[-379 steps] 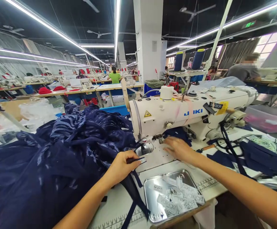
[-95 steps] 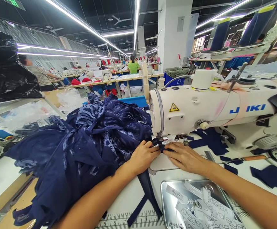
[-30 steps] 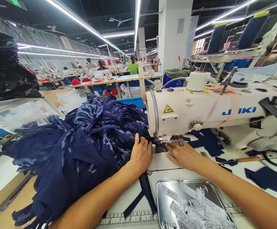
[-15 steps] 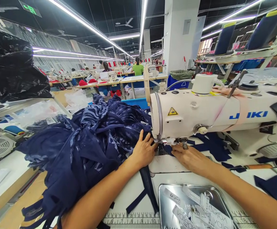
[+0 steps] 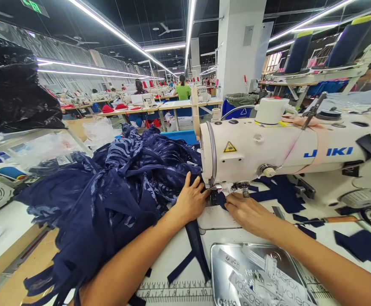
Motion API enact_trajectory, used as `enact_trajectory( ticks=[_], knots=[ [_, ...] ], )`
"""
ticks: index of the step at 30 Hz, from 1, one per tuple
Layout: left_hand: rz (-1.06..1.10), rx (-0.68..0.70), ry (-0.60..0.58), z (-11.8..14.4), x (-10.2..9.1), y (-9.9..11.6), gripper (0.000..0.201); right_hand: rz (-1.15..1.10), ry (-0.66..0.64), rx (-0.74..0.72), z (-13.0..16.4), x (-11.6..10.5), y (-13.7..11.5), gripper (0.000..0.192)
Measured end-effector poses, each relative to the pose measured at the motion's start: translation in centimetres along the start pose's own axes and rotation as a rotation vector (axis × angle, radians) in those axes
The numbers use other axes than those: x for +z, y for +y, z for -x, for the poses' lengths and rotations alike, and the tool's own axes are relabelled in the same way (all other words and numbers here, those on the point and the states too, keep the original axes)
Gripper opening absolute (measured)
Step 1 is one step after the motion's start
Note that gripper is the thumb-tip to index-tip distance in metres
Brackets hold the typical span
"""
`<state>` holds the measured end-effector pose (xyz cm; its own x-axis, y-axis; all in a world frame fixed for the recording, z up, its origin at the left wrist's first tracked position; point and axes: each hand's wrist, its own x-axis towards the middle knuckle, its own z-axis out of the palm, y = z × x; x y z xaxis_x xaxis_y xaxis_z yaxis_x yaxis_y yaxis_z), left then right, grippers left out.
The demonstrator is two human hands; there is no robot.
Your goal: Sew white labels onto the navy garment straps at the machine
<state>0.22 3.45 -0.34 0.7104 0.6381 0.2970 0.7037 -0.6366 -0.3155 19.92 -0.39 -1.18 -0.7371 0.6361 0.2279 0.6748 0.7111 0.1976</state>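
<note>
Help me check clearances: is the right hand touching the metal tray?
Apart: the head view shows a strip of white tabletop between the right hand and the metal tray.

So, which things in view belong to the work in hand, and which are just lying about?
In the work:
machine
navy heap, beside the left hand
navy cloth, at the right hand
labels in the tray, probably, being close by

Just lying about, it seems:
scraps, to the right
wooden-handled tool
black bag
red pieces, far off
</note>
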Motion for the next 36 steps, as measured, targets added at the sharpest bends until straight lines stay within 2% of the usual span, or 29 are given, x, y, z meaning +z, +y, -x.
enact_trajectory(
  ticks=[24,27,31,36],
  knots=[
    [0.027,-0.008,0.029,-1.2,0.6,-0.3,0.016,0.112,-0.007,0.131,-1.2,0.4,-1.3,0.017],
    [0.024,-0.008,0.028,-1.1,0.5,-0.3,0.016,0.100,0.024,0.131,-1.0,0.8,-0.8,0.018],
    [0.031,-0.007,0.020,-0.8,0.6,-0.4,0.019,0.046,0.108,0.084,-0.2,0.9,1.3,0.022],
    [0.064,0.067,-0.006,-0.3,0.6,-0.6,0.027,-0.016,0.167,-0.004,0.8,0.5,3.3,0.024]
  ],
)
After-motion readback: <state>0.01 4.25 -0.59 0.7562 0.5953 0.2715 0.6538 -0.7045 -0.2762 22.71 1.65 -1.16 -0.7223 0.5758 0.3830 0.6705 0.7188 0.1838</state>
